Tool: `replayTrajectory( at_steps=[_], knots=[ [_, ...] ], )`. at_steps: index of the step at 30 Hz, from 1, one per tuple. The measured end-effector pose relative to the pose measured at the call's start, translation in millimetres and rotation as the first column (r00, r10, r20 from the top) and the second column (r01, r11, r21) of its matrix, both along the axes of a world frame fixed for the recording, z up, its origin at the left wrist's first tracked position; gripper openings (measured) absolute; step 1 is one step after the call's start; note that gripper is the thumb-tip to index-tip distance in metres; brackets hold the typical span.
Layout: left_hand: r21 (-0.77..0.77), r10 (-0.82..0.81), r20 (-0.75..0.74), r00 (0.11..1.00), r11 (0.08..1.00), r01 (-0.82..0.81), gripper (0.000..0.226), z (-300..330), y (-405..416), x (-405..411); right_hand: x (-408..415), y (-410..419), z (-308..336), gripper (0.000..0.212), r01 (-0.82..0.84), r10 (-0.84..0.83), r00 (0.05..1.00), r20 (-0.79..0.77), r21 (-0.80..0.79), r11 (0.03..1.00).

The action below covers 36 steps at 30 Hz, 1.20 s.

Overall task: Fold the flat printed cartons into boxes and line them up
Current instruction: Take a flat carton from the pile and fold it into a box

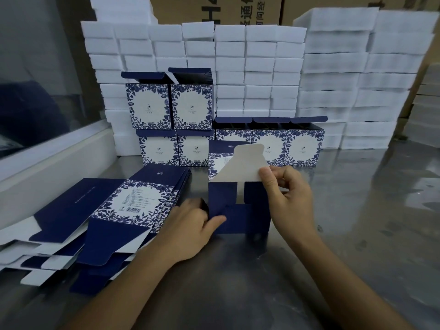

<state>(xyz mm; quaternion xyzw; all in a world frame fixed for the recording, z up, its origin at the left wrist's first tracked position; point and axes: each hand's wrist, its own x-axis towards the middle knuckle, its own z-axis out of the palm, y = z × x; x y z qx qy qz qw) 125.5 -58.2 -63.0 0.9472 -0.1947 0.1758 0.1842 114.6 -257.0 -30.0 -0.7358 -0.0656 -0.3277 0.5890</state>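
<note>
**Folding a carton mid-table**

Standing on the grey metal table [357, 234], the half-formed navy printed carton [238, 217] has bare surface to its right — flat navy cartons [133, 206] crowd its left, finished floral boxes [302, 146] behind. The left hand [190, 229] pinches its lower flap; the right hand [288, 194] pinches the white raised flap [240, 165].

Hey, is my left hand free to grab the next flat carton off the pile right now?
Probably not yet. The pile of flat cartons lies just beside your left hand with nothing between, but that hand is gripping the lower edge of the half-folded carton, while your right hand pinches its white flap.
</note>
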Motion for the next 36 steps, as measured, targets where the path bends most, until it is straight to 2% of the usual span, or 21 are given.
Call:
replayTrajectory(
  at_steps=[5,10,12,14,17,19,21,23,26,31,36],
  knots=[
    [0.117,0.023,-0.046,0.999,0.993,-0.018,0.046,4,1,0,-1,1,0,0.037,-0.015,0.015,1.0,-0.001,-0.003,1.0],
    [0.102,0.001,-0.093,0.996,0.995,0.009,0.044,2,4,1,0,-1,0,0.044,-0.04,0.038,0.999,0.027,0.062,0.997],
    [0.065,-0.009,-0.094,0.996,0.998,0.015,0.038,2,4,0,3,-5,-1,0.037,-0.06,0.06,0.998,0.001,0.099,0.993],
    [-0.037,-0.031,-0.104,0.994,0.999,0.028,0.026,3,4,-2,5,-8,-2,0.022,-0.097,0.103,0.994,-0.038,0.128,0.987],
    [-0.378,-0.113,-0.106,0.988,0.924,0.065,0.018,3,2,-5,5,-8,-3,0.026,-0.096,0.101,0.994,-0.035,0.107,0.99],
    [-0.568,-0.116,-0.015,0.993,0.818,0.087,0.025,3,-1,-5,4,-7,-4,0.028,-0.084,0.086,0.996,-0.024,0.072,0.994],
    [-0.652,-0.086,0.098,0.991,0.748,0.129,0.038,5,-6,-5,4,-6,-4,0.027,-0.074,0.074,0.997,-0.01,0.022,0.997],
    [-0.59,-0.069,0.214,0.974,0.786,0.186,0.041,6,-11,-6,2,-4,-4,0.024,-0.046,0.048,0.998,0.043,-0.059,0.997],
    [-0.502,-0.017,0.275,0.961,0.85,0.159,0.044,5,-18,-7,1,1,-4,0.005,0.015,0.015,0.991,0.131,-0.224,0.974],
    [-0.503,0.105,0.372,0.922,0.858,0.105,0.043,9,-24,-9,-1,18,-8,0.018,0.159,-0.069,0.977,0.202,-0.473,0.866],
    [-0.457,0.166,0.405,0.899,0.889,0.042,0.038,10,-29,-11,-2,39,-12,0.013,0.297,-0.153,0.944,0.294,-0.55,0.78]
  ],
)
